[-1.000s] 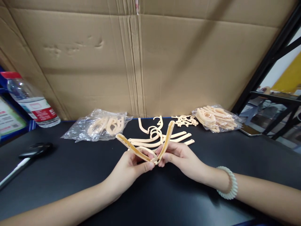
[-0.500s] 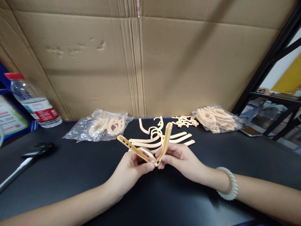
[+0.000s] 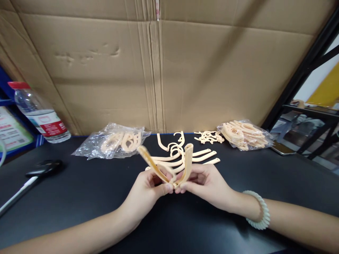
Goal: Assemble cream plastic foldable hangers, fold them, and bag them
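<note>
My left hand (image 3: pixel 147 188) is closed on a beige plastic hanger arm (image 3: pixel 151 164) that slants up to the left. Pinched in my right hand (image 3: pixel 210 185) is a second hanger arm (image 3: pixel 188 160), which rises steeply. Their lower ends meet between my fingertips, so the pair forms a V above the table. A blurred, thin curved piece shows behind the joint; my fingers partly hide it. Just beyond my hands lie several loose hanger arms (image 3: pixel 205 155) and curved hook pieces (image 3: pixel 182 139).
A clear bag of beige parts (image 3: pixel 92 144) lies at the back left, another bag (image 3: pixel 245 135) at the back right. Small beige pieces (image 3: pixel 209 137) lie beside the right bag. A water bottle (image 3: pixel 43 116) and a black device with a white cable (image 3: pixel 43 168) are on the left. Cardboard (image 3: pixel 106 70) stands behind.
The right hanger arm has turned, so its outer face shows more. The left one's top has shifted slightly right and blurred. Both hands keep their hold.
</note>
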Demonstrator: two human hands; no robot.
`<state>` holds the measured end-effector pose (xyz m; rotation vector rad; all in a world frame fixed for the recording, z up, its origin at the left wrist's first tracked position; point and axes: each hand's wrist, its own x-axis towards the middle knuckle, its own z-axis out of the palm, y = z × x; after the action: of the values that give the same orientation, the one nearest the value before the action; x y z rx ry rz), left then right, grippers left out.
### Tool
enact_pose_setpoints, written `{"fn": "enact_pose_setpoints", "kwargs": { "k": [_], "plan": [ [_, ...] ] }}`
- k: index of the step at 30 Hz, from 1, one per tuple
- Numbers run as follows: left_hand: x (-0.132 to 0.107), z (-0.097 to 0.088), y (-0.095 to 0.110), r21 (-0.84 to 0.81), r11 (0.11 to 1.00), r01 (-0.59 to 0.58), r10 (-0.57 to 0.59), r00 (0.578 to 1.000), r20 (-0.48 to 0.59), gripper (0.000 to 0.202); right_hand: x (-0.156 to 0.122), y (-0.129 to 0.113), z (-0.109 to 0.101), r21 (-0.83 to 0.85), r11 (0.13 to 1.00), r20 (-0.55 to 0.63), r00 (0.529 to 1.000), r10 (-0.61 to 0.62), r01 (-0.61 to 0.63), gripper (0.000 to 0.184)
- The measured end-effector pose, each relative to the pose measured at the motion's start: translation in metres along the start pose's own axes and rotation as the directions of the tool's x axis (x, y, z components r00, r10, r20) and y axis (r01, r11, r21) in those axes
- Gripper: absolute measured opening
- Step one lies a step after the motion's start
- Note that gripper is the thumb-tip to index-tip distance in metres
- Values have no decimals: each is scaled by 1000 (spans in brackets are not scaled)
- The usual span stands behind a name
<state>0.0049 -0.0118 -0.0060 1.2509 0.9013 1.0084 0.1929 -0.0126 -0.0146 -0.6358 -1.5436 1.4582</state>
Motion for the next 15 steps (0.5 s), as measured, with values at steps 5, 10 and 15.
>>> {"fn": "enact_pose_setpoints", "kwargs": {
  "k": [5,10,15],
  "plan": [
    [-1,1,-1,-85,996,12,-11,1000,12,18,-1,-1,2,-26,1000,-26,1000,-6,6,15],
    [0,-1,-3,-58,998,-11,13,999,41,17,1,-2,4,-45,999,-104,994,18,-22,15],
    [1,0,-3,-14,1000,-16,16,999,39,19,4,-2,2,-54,998,-152,988,36,-45,17]
  ]
}}
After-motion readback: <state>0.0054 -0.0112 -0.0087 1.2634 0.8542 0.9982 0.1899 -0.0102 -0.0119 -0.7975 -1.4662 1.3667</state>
